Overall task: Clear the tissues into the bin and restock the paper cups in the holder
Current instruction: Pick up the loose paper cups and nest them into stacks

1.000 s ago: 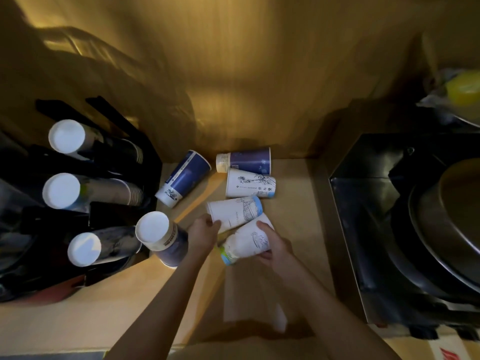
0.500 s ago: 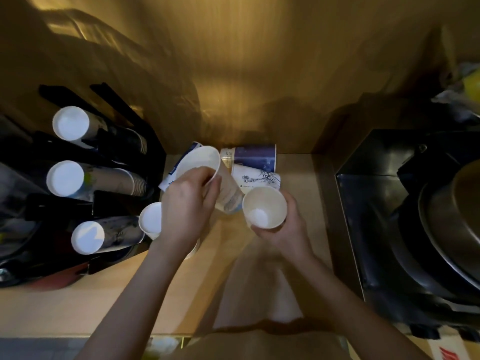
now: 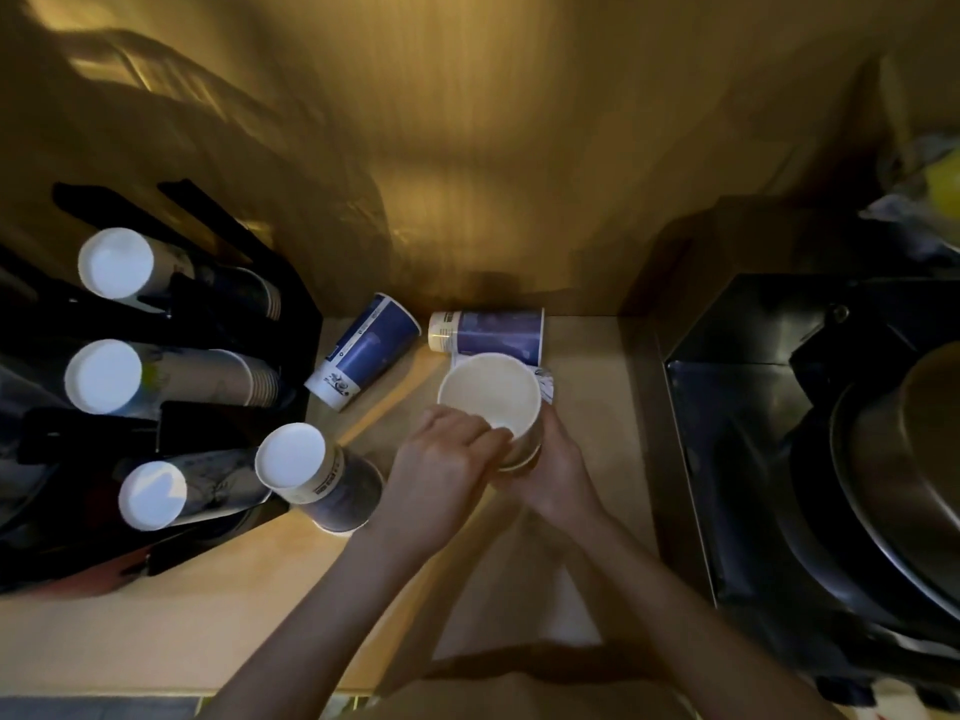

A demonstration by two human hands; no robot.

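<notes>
Two white paper cups (image 3: pixel 488 394) are nested mouth-up above the wooden counter (image 3: pixel 156 631). My right hand (image 3: pixel 553 467) grips the outer one from below, and my left hand (image 3: pixel 441 467) pinches the inner one's rim. Two blue cups lie on their sides behind them, one tilted (image 3: pixel 363 350) and one along the wall (image 3: pixel 488 332). A white cup (image 3: pixel 545 389) is mostly hidden behind the stack. An upside-down blue cup (image 3: pixel 317 478) stands beside the black cup holder (image 3: pixel 218 423), which carries three slanted stacks of cups (image 3: pixel 171 376).
A black metal appliance (image 3: pixel 737 407) with a large steel pan (image 3: pixel 898 491) fills the right side. A wooden wall (image 3: pixel 467 148) closes off the back. A crumpled bag with something yellow (image 3: pixel 935 194) sits at the far right.
My left hand has brought its cup over and pushed it into the cup in my right hand. The two cups, held apart half a second ago, are now one stack.
</notes>
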